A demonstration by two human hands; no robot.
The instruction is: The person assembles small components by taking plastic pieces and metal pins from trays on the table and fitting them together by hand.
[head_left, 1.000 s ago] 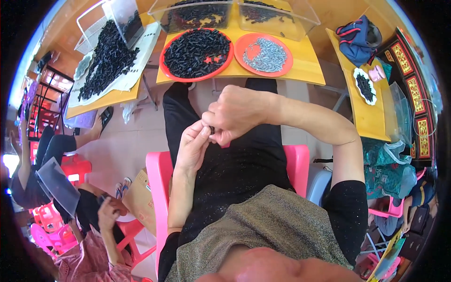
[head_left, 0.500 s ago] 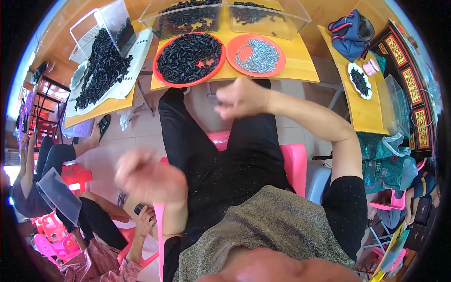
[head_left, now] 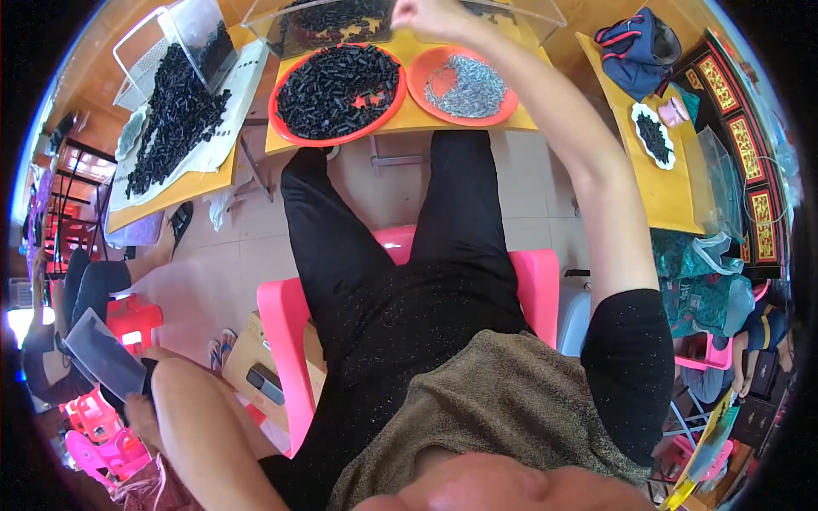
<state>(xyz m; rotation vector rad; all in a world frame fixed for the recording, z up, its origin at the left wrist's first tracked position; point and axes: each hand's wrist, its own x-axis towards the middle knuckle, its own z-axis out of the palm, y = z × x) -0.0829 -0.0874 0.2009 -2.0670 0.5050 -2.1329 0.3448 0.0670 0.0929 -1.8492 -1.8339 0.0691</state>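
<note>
Tiled room, three yellow tabletops around a seated person. Middle tabletop (head_left: 407, 122) is straight ahead on the far side; left tabletop (head_left: 192, 187) and right tabletop (head_left: 665, 196) flank it.

Right arm is stretched out far; right hand (head_left: 430, 17) is cut by the upper edge, in front of the clear bins. Its fingers (head_left: 404, 15) look curled in, but can't tell how far open, or if they grip anything. Left arm (head_left: 209, 417) goes out to the near left; left hand can't be made out, so finger state and any hold there can't be told.

Middle tabletop: round red tray (head_left: 328, 141) at left, heaped with short black pieces (head_left: 336, 85), red base showing through at right. Just beside it, right, an orange-red plate (head_left: 419, 77) with small silver pins (head_left: 477, 88). Behind them, left clear bin (head_left: 281, 43) with more black pieces, and right clear bin (head_left: 537, 21), partly behind the hand and forearm.

Left tabletop: pile of black pieces (head_left: 175, 111) on white sheet, at the mouth of a tipped clear bin (head_left: 192, 30).

Right tabletop: dark blue bag (head_left: 639, 55) far, white scalloped dish (head_left: 669, 157) of black pieces nearer.

Near left: cardboard box (head_left: 251, 353), phone (head_left: 266, 383) on top.
</note>
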